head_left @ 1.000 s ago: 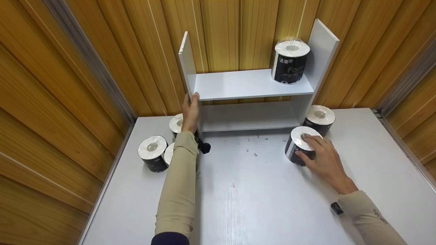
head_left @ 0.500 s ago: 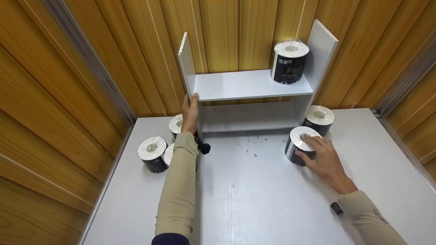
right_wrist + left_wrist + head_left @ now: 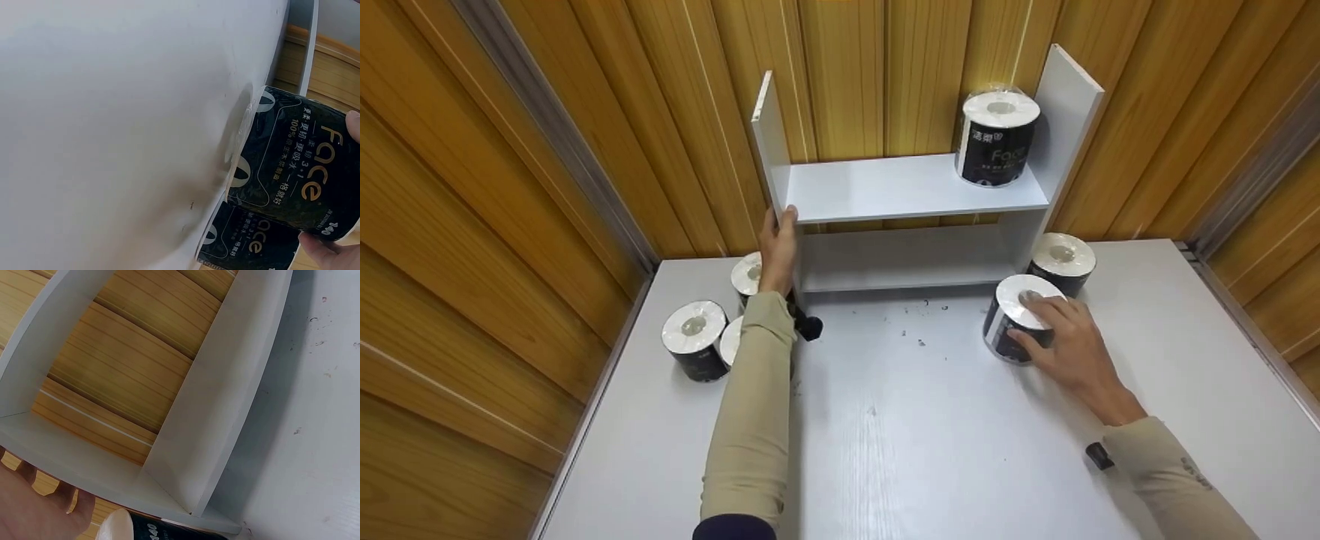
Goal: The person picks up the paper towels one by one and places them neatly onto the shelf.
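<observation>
Left hand grips the shelf at its left side, beside three unshelved toilet rolls. One roll already stands on its upper board; right hand pinches another roll before its right end, the last roll just behind, both unshelved.

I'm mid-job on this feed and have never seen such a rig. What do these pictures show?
No machine here: a person works bare-handed. The wide picture is taken from the person's head, looking forward and down; the two close ones from each wrist. The left hand grips a white shelf by its left side. The right hand holds a wrapped paper roll. On the white table, three more rolls stand left of the shelf and one roll right of it. Another roll stands on the upper board.
</observation>
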A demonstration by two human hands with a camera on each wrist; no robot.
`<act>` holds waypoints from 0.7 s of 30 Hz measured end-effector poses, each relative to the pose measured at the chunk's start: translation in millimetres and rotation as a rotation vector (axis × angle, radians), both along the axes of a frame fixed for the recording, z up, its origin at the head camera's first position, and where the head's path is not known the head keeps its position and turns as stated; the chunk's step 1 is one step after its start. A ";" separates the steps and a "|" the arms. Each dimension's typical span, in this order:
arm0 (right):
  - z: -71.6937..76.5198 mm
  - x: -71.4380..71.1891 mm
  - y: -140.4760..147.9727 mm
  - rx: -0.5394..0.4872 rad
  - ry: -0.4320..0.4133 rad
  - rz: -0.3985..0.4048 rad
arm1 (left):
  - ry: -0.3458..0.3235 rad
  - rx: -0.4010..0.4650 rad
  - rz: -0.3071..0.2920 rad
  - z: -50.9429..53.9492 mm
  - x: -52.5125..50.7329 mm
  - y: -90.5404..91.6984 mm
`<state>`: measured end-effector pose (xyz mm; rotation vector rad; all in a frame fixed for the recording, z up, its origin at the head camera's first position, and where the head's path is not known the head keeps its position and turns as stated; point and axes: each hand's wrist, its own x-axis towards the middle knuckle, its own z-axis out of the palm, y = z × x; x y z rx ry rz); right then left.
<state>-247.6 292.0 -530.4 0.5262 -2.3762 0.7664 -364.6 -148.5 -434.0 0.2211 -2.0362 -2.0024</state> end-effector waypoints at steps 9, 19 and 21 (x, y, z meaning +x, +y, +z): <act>11.4 2.0 -1.9 0.002 0.013 0.011 | 0.015 0.016 -0.003 -0.7 0.0 2.5; 32.6 0.9 -10.4 0.005 0.045 0.033 | 0.024 -0.027 -0.003 -1.0 0.7 0.6; 36.2 0.1 -12.4 0.008 0.056 0.043 | 0.023 -0.039 -0.004 -0.7 0.8 0.0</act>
